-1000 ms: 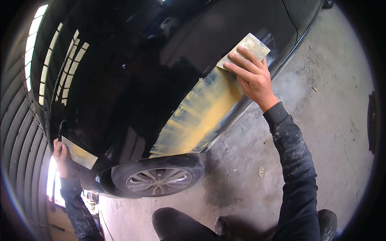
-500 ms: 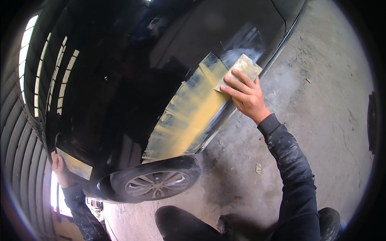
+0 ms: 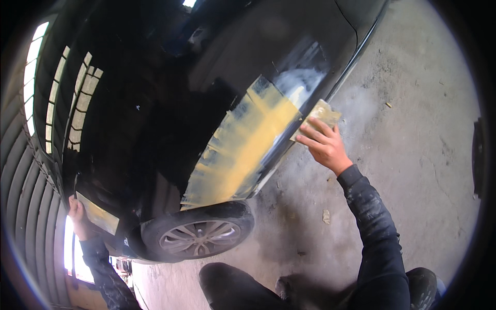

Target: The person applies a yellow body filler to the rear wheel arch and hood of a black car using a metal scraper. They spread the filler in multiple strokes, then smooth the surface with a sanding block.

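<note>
My right hand (image 3: 325,145) grips a flat, pale, yellow-smeared spreader plate (image 3: 325,109) at the black car's lower body edge, just right of a broad band of yellow filler (image 3: 245,144). A whitish smeared patch (image 3: 302,77) shows above the band. My left hand (image 3: 78,217), at the lower left beside the car body (image 3: 129,129), holds another flat plate (image 3: 97,212) with yellowish residue, its fingers wrapped round the near end.
A car wheel (image 3: 199,237) sits under the band. A ribbed metal shutter (image 3: 26,206) stands at the left with a bright opening beside it. The dusty concrete floor (image 3: 423,155) has small scraps on it. My dark-clad knees (image 3: 227,287) show at the bottom.
My right hand and its plate have moved downward, uncovering the upper end of the yellow band and the whitish patch. My left hand and plate sit slightly lower in the view.
</note>
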Action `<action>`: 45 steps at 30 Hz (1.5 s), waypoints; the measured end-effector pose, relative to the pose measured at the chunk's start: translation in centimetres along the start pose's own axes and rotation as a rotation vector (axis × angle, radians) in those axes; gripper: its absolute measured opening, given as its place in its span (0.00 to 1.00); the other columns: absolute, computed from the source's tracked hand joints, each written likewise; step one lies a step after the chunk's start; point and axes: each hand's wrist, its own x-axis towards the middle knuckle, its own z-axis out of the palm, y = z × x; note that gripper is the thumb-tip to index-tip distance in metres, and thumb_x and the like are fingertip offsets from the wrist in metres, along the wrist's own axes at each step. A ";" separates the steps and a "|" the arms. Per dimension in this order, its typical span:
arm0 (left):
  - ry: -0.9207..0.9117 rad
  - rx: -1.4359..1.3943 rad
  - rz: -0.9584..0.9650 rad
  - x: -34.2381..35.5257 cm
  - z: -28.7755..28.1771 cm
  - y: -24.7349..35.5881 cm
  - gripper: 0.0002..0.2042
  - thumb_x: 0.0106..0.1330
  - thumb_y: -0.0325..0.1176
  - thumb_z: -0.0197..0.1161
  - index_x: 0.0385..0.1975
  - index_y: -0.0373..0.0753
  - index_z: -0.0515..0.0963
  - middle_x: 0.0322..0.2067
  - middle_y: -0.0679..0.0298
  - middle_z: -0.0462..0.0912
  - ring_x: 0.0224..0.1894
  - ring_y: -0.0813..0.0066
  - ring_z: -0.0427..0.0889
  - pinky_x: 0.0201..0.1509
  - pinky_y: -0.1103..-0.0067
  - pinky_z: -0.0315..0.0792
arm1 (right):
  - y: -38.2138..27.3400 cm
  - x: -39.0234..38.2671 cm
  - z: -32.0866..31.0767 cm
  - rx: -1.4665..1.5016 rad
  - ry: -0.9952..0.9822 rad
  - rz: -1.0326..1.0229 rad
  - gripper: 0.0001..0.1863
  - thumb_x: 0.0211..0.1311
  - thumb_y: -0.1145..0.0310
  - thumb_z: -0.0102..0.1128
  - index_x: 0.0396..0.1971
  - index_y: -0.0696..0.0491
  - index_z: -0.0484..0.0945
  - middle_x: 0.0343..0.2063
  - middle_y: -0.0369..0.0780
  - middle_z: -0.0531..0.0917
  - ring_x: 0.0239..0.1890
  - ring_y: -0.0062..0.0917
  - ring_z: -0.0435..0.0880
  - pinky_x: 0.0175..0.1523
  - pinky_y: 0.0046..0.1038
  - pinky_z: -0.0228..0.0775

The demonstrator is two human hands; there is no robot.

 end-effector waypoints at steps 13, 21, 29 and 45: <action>-0.056 0.239 0.018 0.4 -2.0 0.0 0.15 0.74 0.38 0.59 0.48 0.32 0.78 0.48 0.68 0.70 0.57 0.76 0.71 0.67 0.81 0.58 | 3.4 14.3 1.0 0.104 0.265 -0.018 0.28 0.52 0.79 0.69 0.51 0.33 0.91 0.58 0.35 0.85 0.67 0.35 0.79 0.61 0.43 0.73; -0.034 0.137 -0.009 0.3 -0.9 -0.2 0.20 0.73 0.41 0.60 0.56 0.31 0.78 0.55 0.66 0.70 0.63 0.69 0.74 0.71 0.74 0.60 | 3.1 12.5 2.3 0.144 0.235 0.020 0.28 0.51 0.78 0.70 0.52 0.34 0.91 0.57 0.35 0.86 0.67 0.37 0.79 0.63 0.41 0.72; -0.113 0.203 -0.062 0.3 -1.5 0.9 0.24 0.73 0.46 0.61 0.57 0.30 0.78 0.57 0.64 0.69 0.67 0.68 0.68 0.75 0.74 0.54 | 2.9 8.3 2.3 0.140 0.172 0.021 0.27 0.52 0.75 0.72 0.52 0.32 0.91 0.57 0.35 0.86 0.65 0.36 0.80 0.58 0.40 0.73; -0.340 0.128 -0.184 1.3 -3.0 3.3 0.27 0.72 0.44 0.60 0.61 0.28 0.78 0.64 0.65 0.67 0.72 0.68 0.66 0.78 0.76 0.53 | 5.8 -0.7 -0.6 0.024 -0.032 0.000 0.26 0.54 0.70 0.73 0.53 0.31 0.89 0.57 0.33 0.85 0.64 0.33 0.80 0.52 0.40 0.73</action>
